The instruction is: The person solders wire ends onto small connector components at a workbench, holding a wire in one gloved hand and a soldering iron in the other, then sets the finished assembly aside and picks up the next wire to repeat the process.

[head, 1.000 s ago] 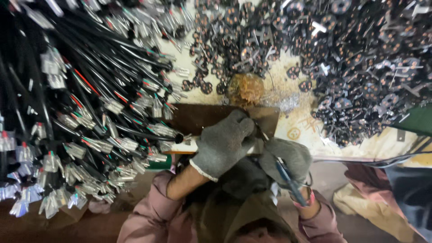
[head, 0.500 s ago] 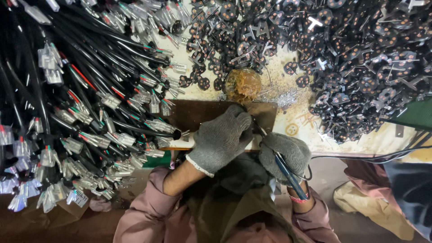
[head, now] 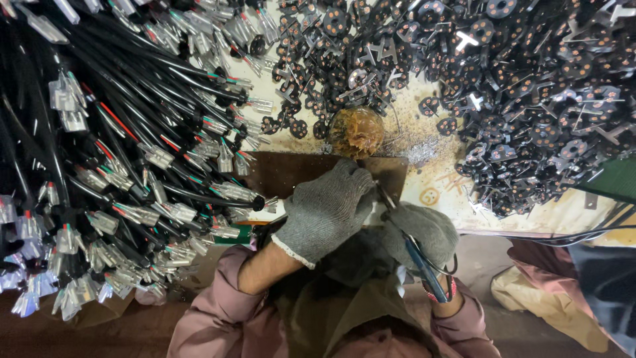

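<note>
At the near edge of the worktop [head: 424, 192], both gloved hands meet over a brown board [head: 291, 174]: the left hand [head: 324, 209] curls shut on something too small to tell, the right hand [head: 421, 232] clamped on blue-handled pliers [head: 417, 255] whose nose points up-left toward it. Black cables [head: 112, 152] with metal terminals crowd the left, black round parts [head: 530, 86] the right, an amber jar [head: 356, 131] just beyond

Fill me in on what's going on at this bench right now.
A person in grey knit gloves works at a brown board. The left hand presses down on something small at the board's near edge; what it is cannot be made out. The right hand holds a blue-handled soldering iron, tip angled toward the left hand. A heap of black cables with metal terminals lies to the left, a pile of small black disc-shaped parts beyond, and an amber blob past the board.
</note>
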{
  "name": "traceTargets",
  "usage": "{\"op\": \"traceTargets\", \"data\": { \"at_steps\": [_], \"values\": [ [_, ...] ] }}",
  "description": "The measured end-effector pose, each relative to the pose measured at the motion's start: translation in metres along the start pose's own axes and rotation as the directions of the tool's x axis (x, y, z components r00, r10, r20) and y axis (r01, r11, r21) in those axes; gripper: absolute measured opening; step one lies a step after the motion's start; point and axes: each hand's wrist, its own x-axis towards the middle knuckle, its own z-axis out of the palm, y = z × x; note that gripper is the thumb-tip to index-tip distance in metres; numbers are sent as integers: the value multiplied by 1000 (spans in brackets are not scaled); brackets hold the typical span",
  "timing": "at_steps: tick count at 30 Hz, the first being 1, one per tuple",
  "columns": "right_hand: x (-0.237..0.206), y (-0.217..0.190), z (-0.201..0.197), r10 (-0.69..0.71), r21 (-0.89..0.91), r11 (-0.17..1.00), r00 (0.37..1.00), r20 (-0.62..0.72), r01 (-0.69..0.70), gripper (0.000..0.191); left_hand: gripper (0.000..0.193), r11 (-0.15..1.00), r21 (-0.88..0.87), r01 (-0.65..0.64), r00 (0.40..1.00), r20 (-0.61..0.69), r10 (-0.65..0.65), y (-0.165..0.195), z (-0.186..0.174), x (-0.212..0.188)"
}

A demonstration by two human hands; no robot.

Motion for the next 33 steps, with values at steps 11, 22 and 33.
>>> {"op": "traceTargets", "data": {
  "at_steps": [11,22,33],
  "values": [
    [-103,54,6,130,8,992,984,-124,-130,18,13,997,63,35,998,-48,-31,5,14,-22],
    [-74,15,9,248,-263,922,955,-165,-284,16,13,998,25,62,994,-86,-60,-11,-21,-35],
    [54,-64,18,95,-423,892,982,-165,-157,30,14,999,24,39,990,-140,-35,-12,-18,-46]
  ]
}}
